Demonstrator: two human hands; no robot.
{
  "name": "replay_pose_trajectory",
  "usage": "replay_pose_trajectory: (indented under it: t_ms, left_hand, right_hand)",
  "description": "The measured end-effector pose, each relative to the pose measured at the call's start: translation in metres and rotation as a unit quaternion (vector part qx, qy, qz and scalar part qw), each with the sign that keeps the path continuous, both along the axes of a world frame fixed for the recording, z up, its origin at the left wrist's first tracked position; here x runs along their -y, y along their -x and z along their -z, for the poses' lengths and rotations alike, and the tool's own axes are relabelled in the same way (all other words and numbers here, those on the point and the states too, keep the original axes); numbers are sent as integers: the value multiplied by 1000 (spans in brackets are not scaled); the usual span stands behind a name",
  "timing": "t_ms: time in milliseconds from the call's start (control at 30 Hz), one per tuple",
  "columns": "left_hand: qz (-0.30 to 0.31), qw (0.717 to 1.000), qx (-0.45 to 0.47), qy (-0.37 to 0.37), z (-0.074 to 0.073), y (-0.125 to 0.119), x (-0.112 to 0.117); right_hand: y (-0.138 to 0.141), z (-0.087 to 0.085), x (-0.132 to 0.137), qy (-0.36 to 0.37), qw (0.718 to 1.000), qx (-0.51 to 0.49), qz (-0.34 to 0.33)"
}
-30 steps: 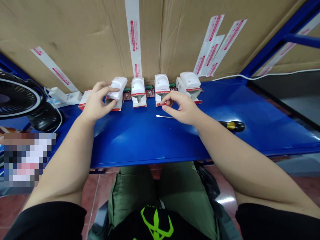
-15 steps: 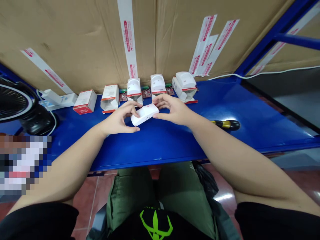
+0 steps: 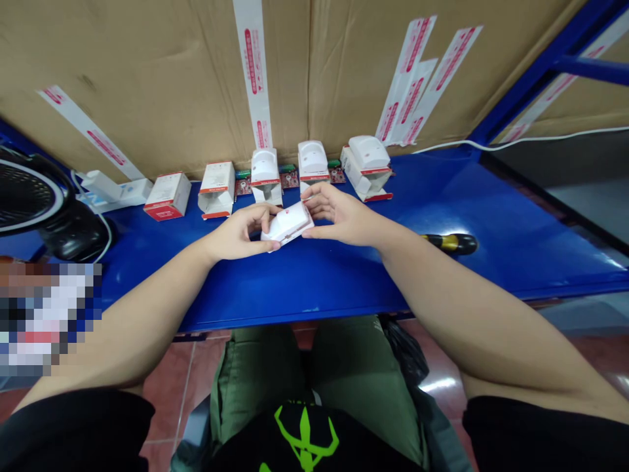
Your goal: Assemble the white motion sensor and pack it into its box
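Observation:
A white plastic motion detector [image 3: 289, 221] is held over the blue table [image 3: 314, 282], tilted, with a narrow gap showing along its near side. My left hand [image 3: 240, 231] is closed on its left end, thumb at the near edge and fingers behind. Around the right end, my right hand [image 3: 344, 215] grips with the thumb at the near corner and the fingers on the far side. Beyond my hands, a similar white detector [image 3: 264, 164] lies on a small open box, and another white detector [image 3: 312, 156] lies to its right.
A third detector [image 3: 368, 152] tops an open box at the right. Further left are an open carton [image 3: 217, 183] and a closed carton [image 3: 167, 195]. Red circuit boards [image 3: 289, 178] sit between boxes. A screwdriver [image 3: 457, 244] lies right, a black fan [image 3: 73, 229] stands left.
The detector has been turned so that its near side with the gap faces me more. My left thumb has come in against its near edge. The view has shifted slightly.

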State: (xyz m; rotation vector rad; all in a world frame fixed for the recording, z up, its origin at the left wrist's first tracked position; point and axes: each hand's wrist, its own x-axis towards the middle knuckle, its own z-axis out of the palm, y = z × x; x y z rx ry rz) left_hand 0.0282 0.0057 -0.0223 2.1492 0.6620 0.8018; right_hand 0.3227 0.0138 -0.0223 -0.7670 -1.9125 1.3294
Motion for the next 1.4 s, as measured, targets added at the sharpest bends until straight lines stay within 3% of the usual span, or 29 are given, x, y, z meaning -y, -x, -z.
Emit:
replay_pose_trajectory:
  t_ms: [167, 367, 500, 700, 833, 933, 1033, 1200, 1400]
  left_hand:
    - [-34, 999, 6, -16, -8, 7, -1]
    - [-60, 985, -146, -70, -45, 40, 14]
    - [-80, 948, -304, -58, -64, 59, 25]
    - [-179, 885, -429, -18, -70, 68, 27]
    - [-234, 831, -504, 12, -74, 68, 26]
    - [-239, 812, -531, 39, -74, 67, 26]
    - [-246, 827, -505, 28, -68, 59, 24]
    - [-208, 887, -398, -107, -40, 26, 16]
    - [-195, 905, -349, -145, -17, 7, 3]
  right_hand:
    - [-1, 2, 0, -10, 1000, 19, 23]
    - [-2, 6, 1, -69, 996, 49, 31]
    - [-4, 8, -1, -79, 994, 51, 60]
    - [-3, 7, 0, -127, 989, 51, 49]
    - [0, 8, 0, -228, 970, 64, 46]
    - [3, 8, 1, -337, 937, 84, 35]
    - [5, 7, 5, -407, 908, 95, 12]
    - [8, 3, 14, -425, 897, 121, 5]
    - [8, -2, 16, -427, 893, 144, -1]
